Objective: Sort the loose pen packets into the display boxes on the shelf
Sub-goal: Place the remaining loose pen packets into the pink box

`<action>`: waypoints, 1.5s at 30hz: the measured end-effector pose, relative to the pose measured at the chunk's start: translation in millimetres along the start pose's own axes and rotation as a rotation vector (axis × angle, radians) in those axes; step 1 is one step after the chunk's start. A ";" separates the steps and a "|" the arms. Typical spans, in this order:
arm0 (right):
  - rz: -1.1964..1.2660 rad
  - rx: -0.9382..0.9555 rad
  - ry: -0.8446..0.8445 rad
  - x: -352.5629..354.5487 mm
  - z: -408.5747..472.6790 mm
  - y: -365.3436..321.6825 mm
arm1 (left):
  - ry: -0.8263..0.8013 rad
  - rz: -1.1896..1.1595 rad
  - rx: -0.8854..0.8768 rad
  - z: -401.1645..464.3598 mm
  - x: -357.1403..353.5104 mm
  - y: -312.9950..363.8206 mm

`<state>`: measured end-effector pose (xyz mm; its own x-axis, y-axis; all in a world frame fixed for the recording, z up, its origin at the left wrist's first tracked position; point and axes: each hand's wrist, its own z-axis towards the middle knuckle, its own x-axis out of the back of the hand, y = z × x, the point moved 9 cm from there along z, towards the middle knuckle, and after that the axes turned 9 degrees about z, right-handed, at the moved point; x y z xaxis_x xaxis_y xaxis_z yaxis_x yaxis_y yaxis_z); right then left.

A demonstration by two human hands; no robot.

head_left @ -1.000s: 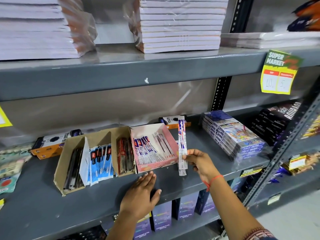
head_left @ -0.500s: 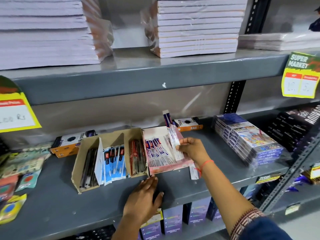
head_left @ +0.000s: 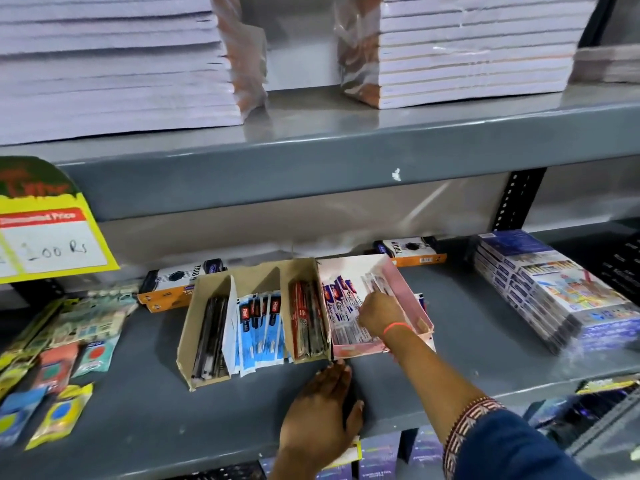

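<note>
Nearest, the left hand (head_left: 320, 408) lay flat on the grey shelf (head_left: 138, 393), fingers spread and holding nothing. Just beyond it, the right hand (head_left: 379, 315) reached into the pink display box (head_left: 412, 299), fingers closed on a pen packet (head_left: 374, 282) lying among other packets. The brown cardboard box (head_left: 188, 327) stood touching its left side.

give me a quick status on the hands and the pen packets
Right hand inside pink box, fingers on pen packets. Left hand flat on shelf, empty. Nothing in the way.
</note>
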<state>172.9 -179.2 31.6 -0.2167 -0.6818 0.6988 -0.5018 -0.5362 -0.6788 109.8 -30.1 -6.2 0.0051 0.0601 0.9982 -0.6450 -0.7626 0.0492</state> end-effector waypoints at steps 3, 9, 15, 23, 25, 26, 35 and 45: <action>0.016 0.035 0.071 17.4 -6.5 -3.5 | -0.033 -0.030 -0.025 -5.5 1.7 3.4; 0.510 -0.012 0.534 93.5 -49.0 49.0 | -0.046 0.010 -0.033 -4.5 -2.9 3.7; 0.425 -0.232 0.434 71.4 -75.2 122.3 | -0.054 0.052 -0.018 -6.0 -1.9 5.1; 0.066 -0.205 0.232 40.9 -61.6 107.6 | -0.070 -0.004 -0.015 -7.2 -1.5 5.5; 0.166 -0.278 0.235 46.0 -56.1 116.1 | -0.067 -0.019 -0.015 -6.7 -0.8 4.8; 0.206 -0.310 0.221 48.9 -55.0 119.0 | -0.068 -0.023 -0.018 -6.6 -0.8 4.8; 1.403 -0.175 0.115 51.3 -78.7 123.4 | -0.036 -0.020 -0.025 -5.5 -0.3 4.3; 1.467 0.114 -0.189 50.2 -100.6 63.6 | -0.035 -0.037 -0.024 -5.7 -0.4 3.7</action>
<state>45.8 -197.5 46.3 -0.3455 -0.6842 -0.6423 0.1325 0.6420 -0.7551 103.1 -29.3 -6.6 0.0556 0.0655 0.9963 -0.6620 -0.7446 0.0859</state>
